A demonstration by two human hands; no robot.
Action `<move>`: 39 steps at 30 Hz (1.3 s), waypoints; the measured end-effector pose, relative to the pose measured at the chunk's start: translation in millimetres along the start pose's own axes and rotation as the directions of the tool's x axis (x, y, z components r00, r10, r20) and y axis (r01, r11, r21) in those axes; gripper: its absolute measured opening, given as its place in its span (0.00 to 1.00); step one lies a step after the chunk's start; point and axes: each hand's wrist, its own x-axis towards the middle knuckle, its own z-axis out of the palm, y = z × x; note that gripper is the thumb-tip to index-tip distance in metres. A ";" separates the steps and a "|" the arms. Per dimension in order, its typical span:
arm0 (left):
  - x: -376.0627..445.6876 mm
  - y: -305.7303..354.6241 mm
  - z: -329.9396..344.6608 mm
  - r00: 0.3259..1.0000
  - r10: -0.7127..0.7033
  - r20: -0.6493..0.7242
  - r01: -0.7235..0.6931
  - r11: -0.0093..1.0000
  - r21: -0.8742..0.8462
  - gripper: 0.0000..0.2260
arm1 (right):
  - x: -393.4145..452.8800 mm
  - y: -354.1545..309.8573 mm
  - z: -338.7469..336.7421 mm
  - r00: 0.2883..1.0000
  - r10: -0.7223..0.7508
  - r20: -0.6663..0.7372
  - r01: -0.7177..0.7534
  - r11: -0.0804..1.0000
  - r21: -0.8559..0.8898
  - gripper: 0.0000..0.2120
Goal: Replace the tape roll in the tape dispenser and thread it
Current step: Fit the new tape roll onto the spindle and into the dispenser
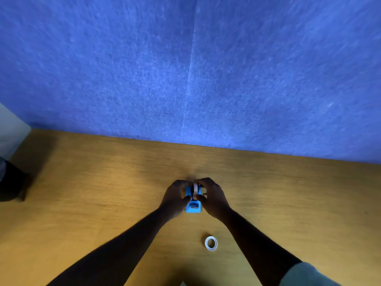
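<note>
Nearest the camera, a pale grey-green sleeve (307,275) covers the right upper arm at the bottom right corner; both forearms are bare and reach forward over a wooden table (82,203) with fine, streaked, honey-coloured grain. Between the forearms, closer to the right one, a small ring-shaped tape roll (211,243) lies flat on the wood, white and translucent, with an open round core.

Farther out, at the middle of the table, stands a small blue plastic tape dispenser (193,207), blocky, with a dark slot at its near end. A second roll (195,188), pale and upright on edge, sits in its top. The left hand (175,198) wraps the dispenser's left side; the right hand (212,198) curls around the right side, its fingertips pinched on the upright roll.

Behind the table rises a blue felt-like wall panel (268,69), fuzzy, with a faint vertical seam.
</note>
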 end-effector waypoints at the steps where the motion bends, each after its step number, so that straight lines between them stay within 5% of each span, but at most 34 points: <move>1: 0.1 0.4 -0.2 1.000 0.005 0.000 -0.005 1.000 0.002 0.19 | 0.1 -0.1 0.3 1.000 -0.006 0.001 0.006 1.000 -0.005 0.23; 15: -1.0 6.7 -5.1 0.997 0.079 -0.003 -0.079 0.996 0.042 0.22 | 2.7 2.6 1.4 0.999 -0.031 0.027 0.032 0.999 -0.025 0.22; 23: 2.5 16.0 -7.7 0.986 0.167 -0.028 -0.163 0.980 0.110 0.11 | -3.3 6.0 0.6 1.000 0.006 0.013 -0.006 1.000 -0.014 0.27; 27: 4.6 16.0 -7.4 0.987 0.156 -0.037 -0.151 0.983 0.108 0.11 | -16.3 5.7 4.6 0.967 0.195 -0.167 -0.188 0.981 0.057 0.11; 30: 5.0 17.0 -7.2 0.988 0.149 -0.040 -0.144 0.983 0.111 0.12 | -20.9 3.0 9.1 0.860 0.495 -0.119 -0.464 0.858 0.219 0.17; 32: 5.7 18.6 -7.4 0.988 0.154 -0.033 -0.149 0.983 0.108 0.13 | -22.3 -3.0 11.2 0.748 0.658 0.089 -0.606 0.621 0.497 0.20; 35: 6.0 20.5 -9.0 0.989 0.144 -0.026 -0.141 0.986 0.087 0.13 | -19.1 -10.7 10.4 0.670 0.685 0.286 -0.651 0.358 0.669 0.20; 39: 5.8 21.3 -10.3 0.990 0.137 -0.029 -0.135 0.989 0.063 0.11 | -12.7 -17.8 8.3 0.667 0.665 0.336 -0.651 0.300 0.697 0.15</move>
